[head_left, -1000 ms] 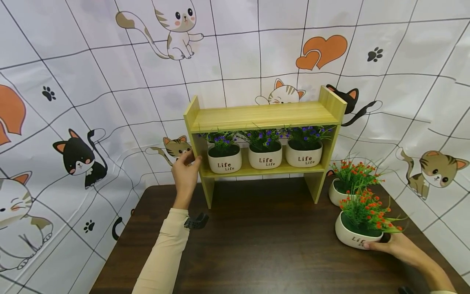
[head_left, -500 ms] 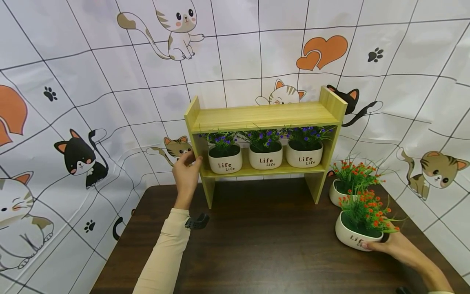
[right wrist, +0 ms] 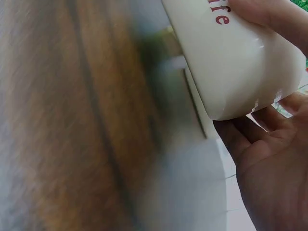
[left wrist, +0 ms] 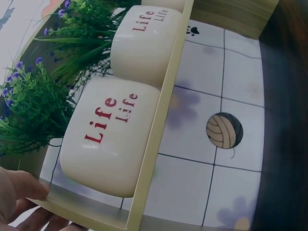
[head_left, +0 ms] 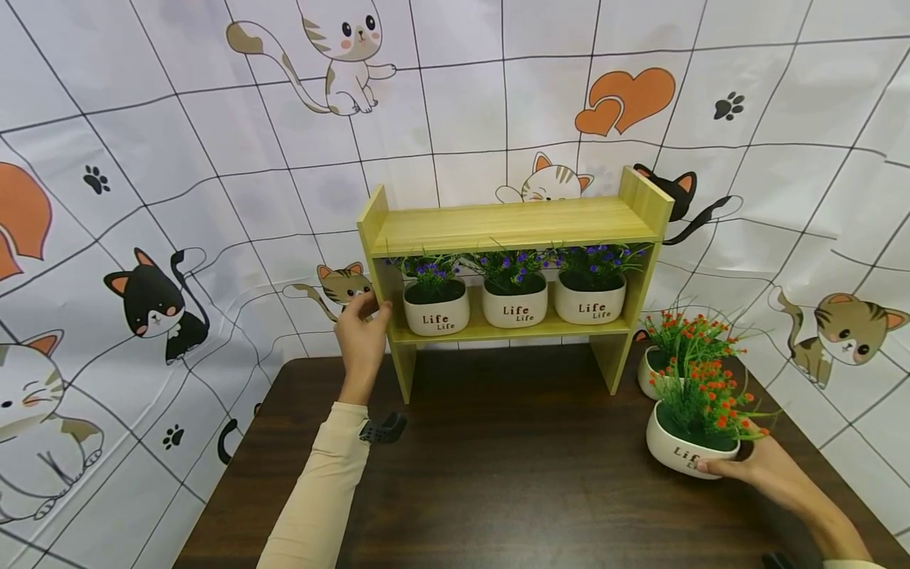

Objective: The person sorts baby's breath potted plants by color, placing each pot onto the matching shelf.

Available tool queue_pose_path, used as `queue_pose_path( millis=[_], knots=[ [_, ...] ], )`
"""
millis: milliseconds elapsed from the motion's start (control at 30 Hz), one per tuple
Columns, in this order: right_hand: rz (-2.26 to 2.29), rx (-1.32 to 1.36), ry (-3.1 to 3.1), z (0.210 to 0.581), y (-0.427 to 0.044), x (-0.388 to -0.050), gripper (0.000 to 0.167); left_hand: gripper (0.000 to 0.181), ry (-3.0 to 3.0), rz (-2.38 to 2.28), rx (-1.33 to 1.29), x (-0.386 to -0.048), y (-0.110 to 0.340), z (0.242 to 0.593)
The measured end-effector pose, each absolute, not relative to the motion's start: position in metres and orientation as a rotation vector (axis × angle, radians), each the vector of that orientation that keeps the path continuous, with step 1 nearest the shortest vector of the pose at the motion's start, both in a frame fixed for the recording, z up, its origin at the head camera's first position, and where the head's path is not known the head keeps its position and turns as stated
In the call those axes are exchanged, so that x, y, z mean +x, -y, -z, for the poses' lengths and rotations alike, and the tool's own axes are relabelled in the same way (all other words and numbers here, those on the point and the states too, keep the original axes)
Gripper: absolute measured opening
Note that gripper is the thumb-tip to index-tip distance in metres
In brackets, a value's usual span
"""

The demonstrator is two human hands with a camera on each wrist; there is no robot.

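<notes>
The right hand grips a pot of orange flowers, thumb on its lettered front; just beyond those fingers stands a second pot. The left hand pinches the side of the rack; near its thumb begins a row of three purple-flowered pots.

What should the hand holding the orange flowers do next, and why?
Perhaps the right hand should bring the front orange-flowered pot up toward the top shelf: it grips that pot, and three purple-flowered pots take up the space underneath.
</notes>
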State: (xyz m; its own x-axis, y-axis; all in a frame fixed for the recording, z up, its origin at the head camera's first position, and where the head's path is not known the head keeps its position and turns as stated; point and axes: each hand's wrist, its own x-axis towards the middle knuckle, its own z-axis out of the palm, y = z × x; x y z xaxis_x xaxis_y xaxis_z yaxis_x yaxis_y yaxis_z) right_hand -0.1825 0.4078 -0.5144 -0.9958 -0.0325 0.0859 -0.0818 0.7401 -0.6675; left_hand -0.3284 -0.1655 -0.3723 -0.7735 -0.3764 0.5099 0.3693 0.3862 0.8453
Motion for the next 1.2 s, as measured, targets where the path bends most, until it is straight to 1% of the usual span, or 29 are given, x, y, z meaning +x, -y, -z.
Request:
queue_pose_path(
  millis=[233,367,667,867,1067,1200],
  knots=[
    [-1.159,0.141,2.794,0.497,-0.393,-0.186,0.089,0.024,1.968,1.431,0.004,-0.328,0.165,0.373],
    [-1.116,0.140,2.796,0.487,-0.387,-0.189,0.089,0.023,1.957,1.437,-0.003,-0.328,0.165,0.373],
    [-1.152,0.239,2.707,0.465,-0.374,-0.200,0.075,0.024,1.960,1.434,-0.010,-0.327,0.165,0.374],
    [-1.247,0.345,2.608,0.448,-0.363,-0.203,0.071,0.025,1.954,1.439,-0.024,-0.328,0.164,0.374],
    [-1.241,0.403,2.584,0.432,-0.353,-0.208,0.070,0.024,1.953,1.432,-0.025,-0.328,0.164,0.375],
    [-1.228,0.408,2.581,0.420,-0.347,-0.212,0.061,0.024,1.959,1.429,-0.019,-0.328,0.164,0.374]
  ],
)
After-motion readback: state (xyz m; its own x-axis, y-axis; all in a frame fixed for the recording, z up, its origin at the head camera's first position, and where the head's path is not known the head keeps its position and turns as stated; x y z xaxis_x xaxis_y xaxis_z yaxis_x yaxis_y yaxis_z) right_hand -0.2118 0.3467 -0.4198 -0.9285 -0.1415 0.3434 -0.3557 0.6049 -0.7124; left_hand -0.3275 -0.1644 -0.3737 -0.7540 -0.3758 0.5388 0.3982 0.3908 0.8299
